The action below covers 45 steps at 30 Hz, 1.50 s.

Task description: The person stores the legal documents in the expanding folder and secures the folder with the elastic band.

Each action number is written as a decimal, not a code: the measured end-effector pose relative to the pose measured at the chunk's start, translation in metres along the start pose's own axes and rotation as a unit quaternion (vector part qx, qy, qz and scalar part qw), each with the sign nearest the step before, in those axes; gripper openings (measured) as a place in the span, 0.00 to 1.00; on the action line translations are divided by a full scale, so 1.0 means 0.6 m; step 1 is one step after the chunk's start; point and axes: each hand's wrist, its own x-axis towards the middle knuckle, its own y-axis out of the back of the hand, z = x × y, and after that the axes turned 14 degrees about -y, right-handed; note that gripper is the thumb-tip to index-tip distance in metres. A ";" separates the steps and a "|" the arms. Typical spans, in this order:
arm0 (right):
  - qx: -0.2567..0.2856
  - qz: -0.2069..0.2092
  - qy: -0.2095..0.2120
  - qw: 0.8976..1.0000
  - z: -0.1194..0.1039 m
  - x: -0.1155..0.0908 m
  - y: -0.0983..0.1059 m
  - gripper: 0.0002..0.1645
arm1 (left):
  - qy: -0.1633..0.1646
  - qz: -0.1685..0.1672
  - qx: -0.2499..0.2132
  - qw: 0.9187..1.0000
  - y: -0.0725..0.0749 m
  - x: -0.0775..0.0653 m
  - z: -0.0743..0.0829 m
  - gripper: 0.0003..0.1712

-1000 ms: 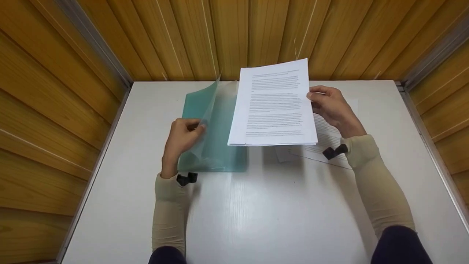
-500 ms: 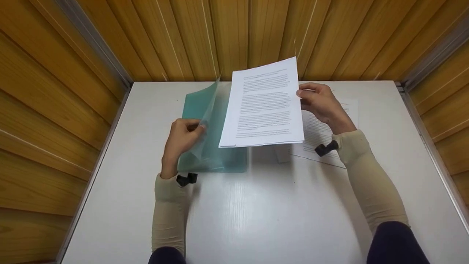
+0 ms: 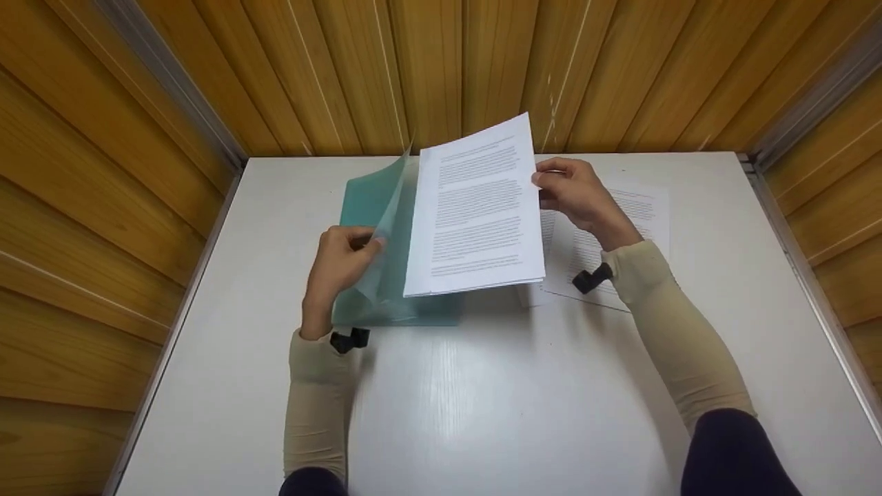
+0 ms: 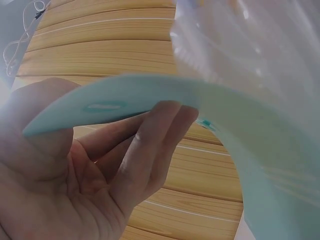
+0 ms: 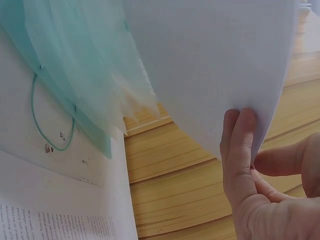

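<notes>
My left hand (image 3: 342, 260) pinches the raised cover of a teal plastic folder (image 3: 370, 198) on the left part of the table. In the left wrist view that cover (image 4: 135, 92) bends in an arch between thumb and fingers, with clear plastic sleeves (image 4: 240, 45) beyond it. My right hand (image 3: 577, 196) holds a thin stack of printed sheets (image 3: 475, 220) by its right edge, thumb in front and fingers behind. Tilted above the table, the stack overlaps the folder's right half in the head view. From the right wrist, its blank back (image 5: 215, 65) shows beside the folder's sleeves (image 5: 90, 60).
More printed sheets (image 3: 637, 217) lie on the white table (image 3: 441, 399), under and beside my right forearm. An elastic cord (image 5: 34, 107) loops out from the folder's edge. Wood-patterned panels (image 3: 434, 69) enclose the table at the back and both sides.
My right hand has carried the stack leftward, further over the folder, and its lower edge has come down a little. My left hand keeps its pinch on the cover in place.
</notes>
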 end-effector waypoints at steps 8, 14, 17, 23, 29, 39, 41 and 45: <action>-0.006 0.000 -0.009 1.000 -0.004 0.011 -0.021 0.21 | 0.010 0.000 0.000 1.000 -0.001 0.000 0.000 0.16; -0.007 -0.006 -0.008 1.000 -0.006 0.014 -0.030 0.21 | 0.006 0.000 -0.001 1.000 -0.001 0.002 0.001 0.15; -0.011 -0.010 -0.006 1.000 -0.006 0.016 -0.034 0.22 | 0.001 0.005 -0.003 1.000 -0.001 0.003 0.002 0.12; -0.012 -0.011 -0.016 1.000 -0.006 0.021 -0.045 0.22 | -0.008 0.006 -0.004 1.000 -0.001 0.001 0.001 0.11; -0.015 -0.011 -0.020 1.000 -0.007 0.026 -0.058 0.21 | -0.005 0.003 -0.004 1.000 0.003 0.000 0.000 0.14; -0.009 -0.023 -0.027 0.999 -0.007 0.035 -0.082 0.21 | -0.012 0.003 -0.002 1.000 0.003 -0.001 0.000 0.14; -0.006 -0.024 -0.028 0.999 -0.007 0.037 -0.086 0.21 | -0.012 0.004 -0.003 1.000 0.002 0.000 -0.001 0.13; -0.001 -0.025 -0.031 0.999 -0.005 0.042 -0.096 0.21 | -0.007 0.001 -0.002 1.000 0.001 0.001 -0.001 0.14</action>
